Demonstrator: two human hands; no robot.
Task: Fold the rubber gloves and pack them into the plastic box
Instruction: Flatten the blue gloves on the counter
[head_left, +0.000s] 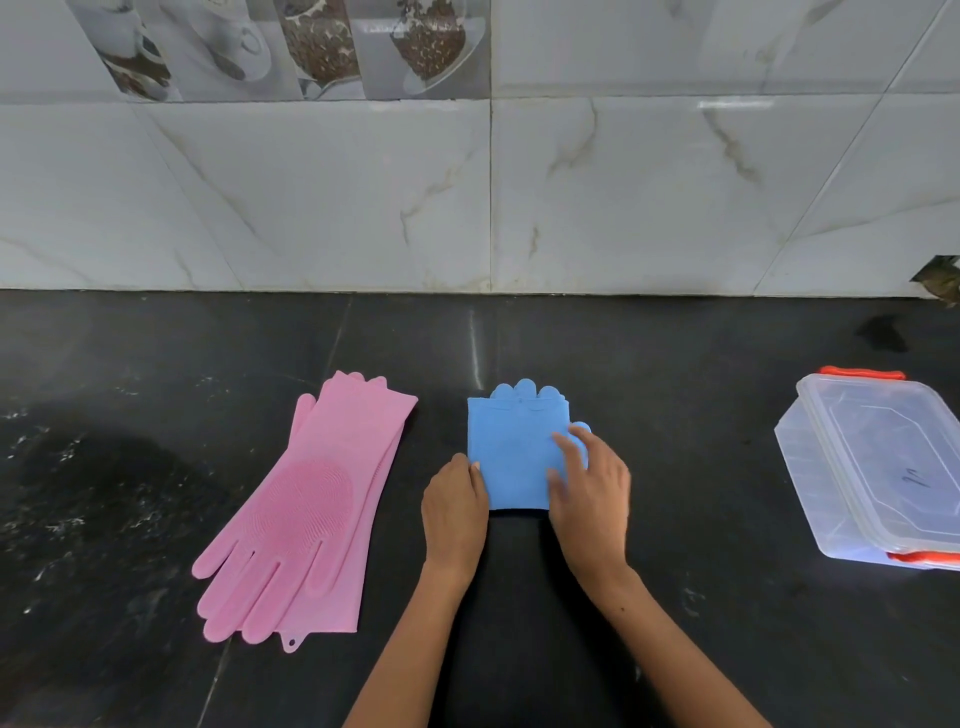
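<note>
The blue rubber gloves (511, 444) lie folded in half on the black counter, fingertips showing at the far edge. My left hand (453, 512) holds the fold's left edge with its fingertips. My right hand (589, 491) lies flat on the right side of the blue fold, fingers spread and pressing down. The pink rubber gloves (306, 512) lie unfolded and stacked to the left, fingers pointing toward me. The clear plastic box (878, 470) with orange clips sits at the right edge with its lid on.
The black stone counter (675, 389) runs back to a wall of marble-look tiles (571, 197). A pale dusty patch marks the counter at the far left (62, 499).
</note>
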